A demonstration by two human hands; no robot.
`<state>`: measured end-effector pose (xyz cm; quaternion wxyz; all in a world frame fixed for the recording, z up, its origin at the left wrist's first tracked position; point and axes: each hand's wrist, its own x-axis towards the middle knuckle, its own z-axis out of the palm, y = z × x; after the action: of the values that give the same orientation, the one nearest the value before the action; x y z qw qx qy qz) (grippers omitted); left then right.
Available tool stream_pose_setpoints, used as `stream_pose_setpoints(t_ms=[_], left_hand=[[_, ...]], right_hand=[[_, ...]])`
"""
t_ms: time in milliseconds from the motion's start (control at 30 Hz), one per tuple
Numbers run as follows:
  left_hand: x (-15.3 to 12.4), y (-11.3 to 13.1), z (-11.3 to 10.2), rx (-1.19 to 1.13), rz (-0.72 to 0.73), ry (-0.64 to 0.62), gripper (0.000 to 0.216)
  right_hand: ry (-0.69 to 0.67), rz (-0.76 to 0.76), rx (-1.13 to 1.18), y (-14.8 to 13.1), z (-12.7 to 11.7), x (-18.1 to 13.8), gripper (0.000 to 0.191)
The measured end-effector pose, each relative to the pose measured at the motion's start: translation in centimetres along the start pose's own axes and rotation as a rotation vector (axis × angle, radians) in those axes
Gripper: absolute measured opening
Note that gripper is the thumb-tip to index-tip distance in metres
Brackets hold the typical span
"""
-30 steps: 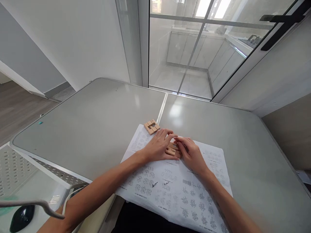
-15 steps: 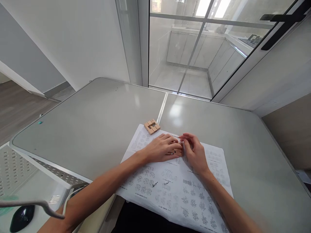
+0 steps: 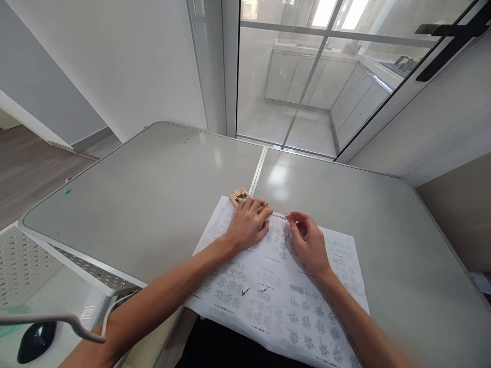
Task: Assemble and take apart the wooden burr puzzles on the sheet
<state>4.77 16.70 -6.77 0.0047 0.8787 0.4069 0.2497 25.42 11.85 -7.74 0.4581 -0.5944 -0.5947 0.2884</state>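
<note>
My left hand (image 3: pixel 247 226) lies on the far part of a printed paper sheet (image 3: pixel 276 291), its fingers closed over small wooden pieces; one light wooden tip (image 3: pixel 264 207) sticks out past the fingertips. Its knuckles touch a cluster of joined wooden blocks (image 3: pixel 238 194) at the sheet's far left corner. A short way to the right, my right hand (image 3: pixel 307 241) hovers just above the sheet. Its fingers are loosely curled and apart, and nothing shows in them.
The sheet lies on a grey table (image 3: pixel 153 194) with a seam down the middle and rounded corners. A glass door (image 3: pixel 307 82) stands behind it. At the lower left are a perforated metal shelf (image 3: pixel 34 255) and a black mouse (image 3: pixel 34 340).
My left hand has slid the wooden pieces away and leftward, up against the block cluster. My right hand has let go of them and stayed back on the sheet.
</note>
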Motion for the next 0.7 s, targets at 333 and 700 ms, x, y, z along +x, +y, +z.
stream_pose_setpoints(t_ms=[333,700], left_hand=[[-0.2,-0.4,0.5,0.027,-0.001,-0.014,0.037],[-0.6,1.9,0.0,-0.194,0.403,-0.097,0.018]], right_hand=[[-0.017,-0.017,-0.017,0.0,0.0,-0.1,0.023],[-0.057,-0.031,-0.071,-0.4,0.0,-0.1,0.023]])
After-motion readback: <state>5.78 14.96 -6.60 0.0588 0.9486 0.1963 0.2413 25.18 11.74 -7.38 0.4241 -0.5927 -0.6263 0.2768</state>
